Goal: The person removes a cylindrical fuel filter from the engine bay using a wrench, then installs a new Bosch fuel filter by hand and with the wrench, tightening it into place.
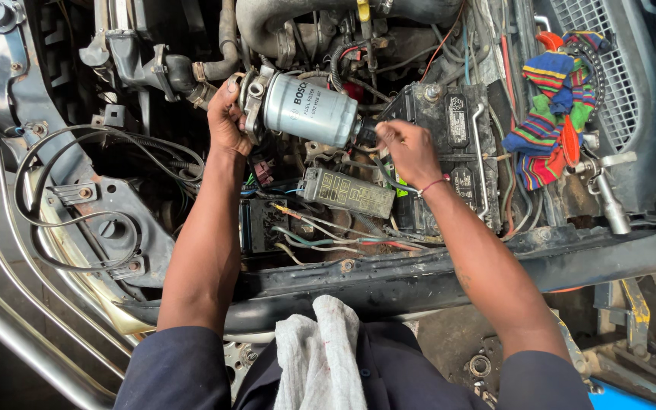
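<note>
Both hands bracket the silver fuel filter [310,112]: left hand [227,114] grips its head end, right hand [408,148] pinches the bottom fitting.

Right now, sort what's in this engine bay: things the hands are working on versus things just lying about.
In hand:
- grey filter canister
- its mounting head, held by left hand
- canister's bottom end, at right hand

Lying about:
- striped cloth
- white rag
- battery
- fuse box

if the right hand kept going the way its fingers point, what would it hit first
The right hand points left, fingertips already at the bottom end of the silver cylindrical metal fuel filter. That filter end comes first; contact looks likely already, though depth is unclear.
</note>
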